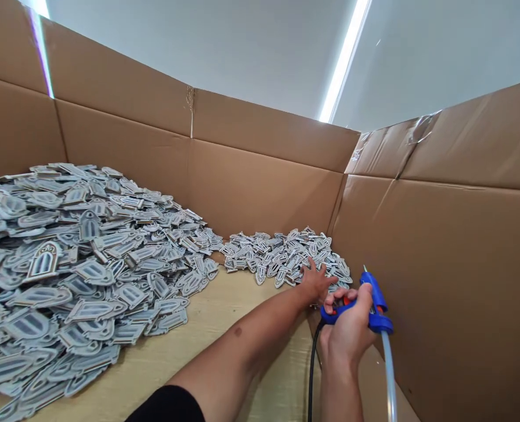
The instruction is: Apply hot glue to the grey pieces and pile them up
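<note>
My right hand (350, 325) is wrapped round the handle of a blue hot glue gun (376, 305), its nozzle tilted upward. A clear glue stick (389, 375) sticks out of the gun's back end and a black cord (313, 363) hangs from its handle. Stretched forward, my left hand (316, 281) has its fingers spread at the near edge of a small pile of grey-white, arch-shaped flat pieces (281, 255). Its fingertips touch or hover just over the pieces; I cannot tell which. No piece shows in its grasp.
A much larger pile of the same arch-shaped pieces (88, 252) spreads over the left side of the pale yellowish tabletop (216, 328). Tall brown cardboard walls (260, 187) stand behind the piles and along the right, close beside the glue gun.
</note>
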`<action>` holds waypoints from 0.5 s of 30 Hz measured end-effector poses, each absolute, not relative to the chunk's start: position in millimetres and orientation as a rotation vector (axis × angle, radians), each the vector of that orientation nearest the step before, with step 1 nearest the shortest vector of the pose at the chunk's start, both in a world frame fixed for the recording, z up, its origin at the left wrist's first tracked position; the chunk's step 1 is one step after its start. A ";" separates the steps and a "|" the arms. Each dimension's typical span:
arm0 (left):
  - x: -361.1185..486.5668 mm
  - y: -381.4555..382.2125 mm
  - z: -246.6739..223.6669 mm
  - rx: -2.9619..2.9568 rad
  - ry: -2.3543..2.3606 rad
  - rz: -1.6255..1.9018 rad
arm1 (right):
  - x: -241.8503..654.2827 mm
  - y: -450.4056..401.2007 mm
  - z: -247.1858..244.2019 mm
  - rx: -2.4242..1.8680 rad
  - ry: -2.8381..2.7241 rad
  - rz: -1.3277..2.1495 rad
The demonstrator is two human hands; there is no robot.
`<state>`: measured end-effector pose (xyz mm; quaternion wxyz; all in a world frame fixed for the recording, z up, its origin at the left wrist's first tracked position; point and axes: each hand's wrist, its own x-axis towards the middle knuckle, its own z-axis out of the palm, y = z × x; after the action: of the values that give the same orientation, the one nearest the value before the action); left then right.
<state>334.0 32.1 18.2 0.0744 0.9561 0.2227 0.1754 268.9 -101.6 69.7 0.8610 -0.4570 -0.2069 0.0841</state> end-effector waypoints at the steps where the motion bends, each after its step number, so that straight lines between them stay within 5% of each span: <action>1: 334.2 32.9 19.9 2.899 0.695 0.484 | 269.7 -101.3 68.8 -0.971 -0.443 0.166; 7: 307.1 37.0 38.2 3.029 0.650 0.310 | 269.1 -98.7 66.3 -0.952 -0.362 0.188; 15: 228.9 55.1 31.1 2.899 0.560 0.639 | 250.9 -89.2 65.1 -0.950 -0.398 0.279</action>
<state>228.9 55.1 31.1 0.0605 0.9579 0.1849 0.2110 250.9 -89.2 65.1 0.8609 -0.4529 -0.1898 0.1329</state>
